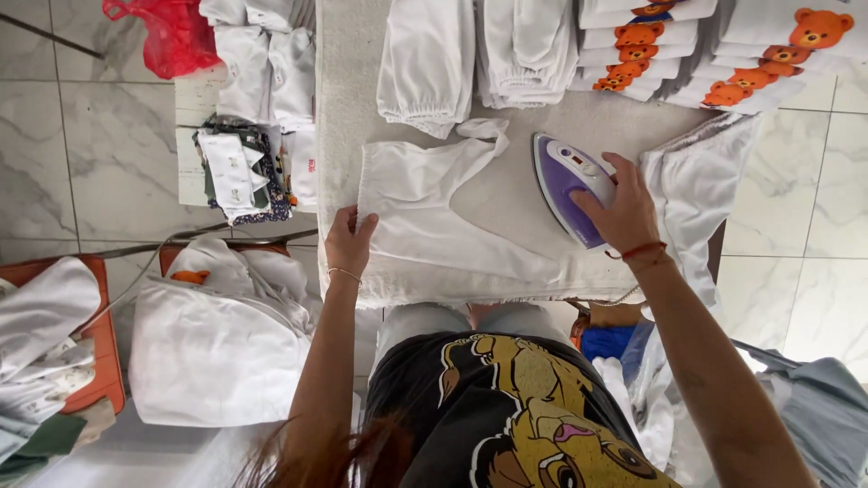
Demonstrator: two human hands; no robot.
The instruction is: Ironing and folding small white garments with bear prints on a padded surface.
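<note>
A small white garment (425, 203) lies flat on the padded ironing board (344, 81). My left hand (348, 239) pinches the garment's near left corner against the board. My right hand (624, 212) grips the handle of a purple and white iron (565, 181), which rests on the board just right of the garment. Another white piece (701, 181) hangs off the board's right side, beside the iron.
Folded white clothes (479, 50) and stacks with orange bear prints (714, 45) line the far edge of the board. A side table (185, 117) at left holds more white pieces and a red bag (172, 32). White clothes (212, 339) are piled on seats at lower left.
</note>
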